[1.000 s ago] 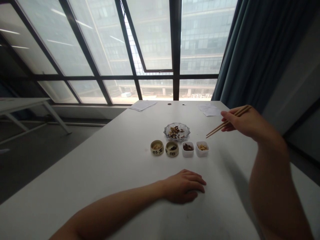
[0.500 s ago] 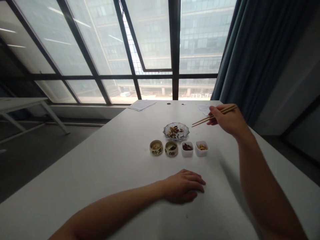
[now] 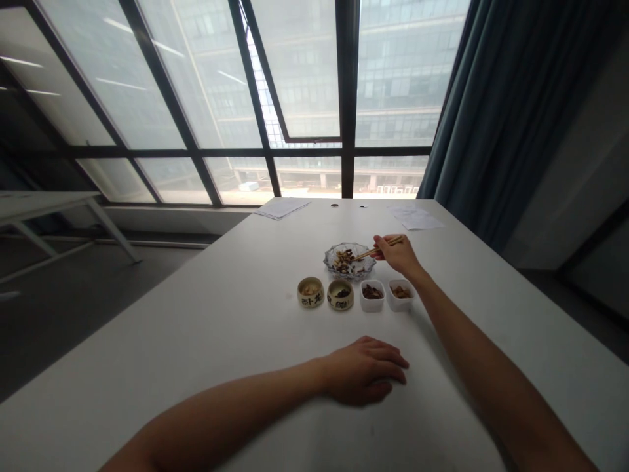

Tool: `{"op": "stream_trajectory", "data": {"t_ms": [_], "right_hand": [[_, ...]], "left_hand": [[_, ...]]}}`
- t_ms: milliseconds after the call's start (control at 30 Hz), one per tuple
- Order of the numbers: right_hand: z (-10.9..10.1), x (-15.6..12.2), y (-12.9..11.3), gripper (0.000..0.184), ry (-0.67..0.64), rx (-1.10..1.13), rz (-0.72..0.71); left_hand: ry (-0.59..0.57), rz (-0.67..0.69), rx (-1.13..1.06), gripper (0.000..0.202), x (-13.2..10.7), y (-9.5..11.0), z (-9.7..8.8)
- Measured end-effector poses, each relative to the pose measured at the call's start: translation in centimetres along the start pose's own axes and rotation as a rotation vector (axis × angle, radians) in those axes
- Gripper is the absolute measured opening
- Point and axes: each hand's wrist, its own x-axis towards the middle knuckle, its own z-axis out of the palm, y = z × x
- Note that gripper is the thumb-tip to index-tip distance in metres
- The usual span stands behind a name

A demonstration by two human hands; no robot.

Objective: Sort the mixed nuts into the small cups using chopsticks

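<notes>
Over the cut-glass dish, the right hand pinches wooden chopsticks, tips among the mixed nuts; the left hand rests open on the white table. A loose pinch could drop a piece toward the 2 white square dishes just below.

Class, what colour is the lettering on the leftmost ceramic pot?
Black, on the cream ceramic pot; head view.

The bare left forearm lies across the white laminate worktop, with the left hand laid palm-down and loosely curled. The bare right forearm is extended forward, with the right hand raised and its fingers pinched together.
</notes>
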Motion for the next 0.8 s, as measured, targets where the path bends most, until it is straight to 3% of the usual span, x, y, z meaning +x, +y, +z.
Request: {"op": "stream_trajectory", "data": {"t_ms": [500,800], "right_hand": [[1.0,0.3,2.7,0.049,-0.018,-0.008,-0.005],[1.4,-0.1,1.9,0.045,0.050,-0.037,-0.011]], "left_hand": [[0.014,0.030,0.036,0.034,0.0,-0.1,0.0],[0.012,0.029,0.032,0.035,0.0,-0.2,0.2]]}}
